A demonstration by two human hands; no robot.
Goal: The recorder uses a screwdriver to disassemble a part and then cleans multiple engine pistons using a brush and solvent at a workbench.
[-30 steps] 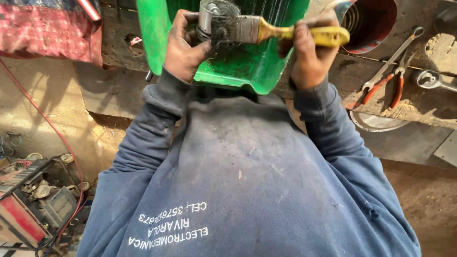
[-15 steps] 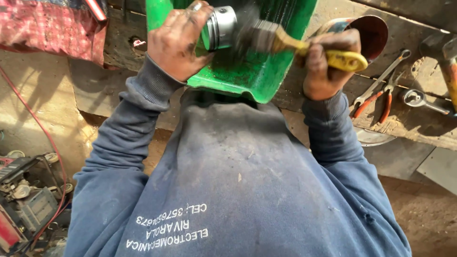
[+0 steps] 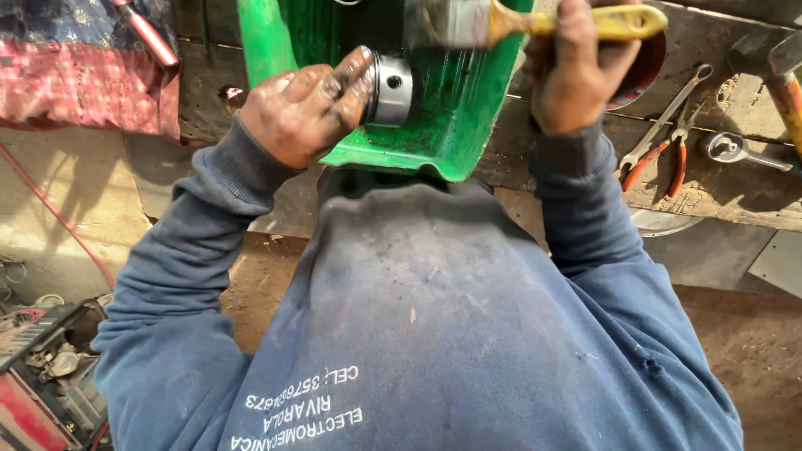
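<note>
Here, the grimy left hand [image 3: 305, 113] grips a round grey metal piston [image 3: 388, 88] on its side, holding it over the green plastic tub [image 3: 455, 134] in front of the body. The right hand [image 3: 576, 75] is closed around the yellow handle of a flat paintbrush [image 3: 535, 21], whose bristles hang above the piston inside the tub. Red-handled pliers [image 3: 660, 154] and a steel wrench [image 3: 739, 152] lie on the wooden bench just beyond the right hand.

Single head-worn view, steeply downward over torso, close to green tub [image 3: 451, 142], perhaps slightly tilted.
</note>
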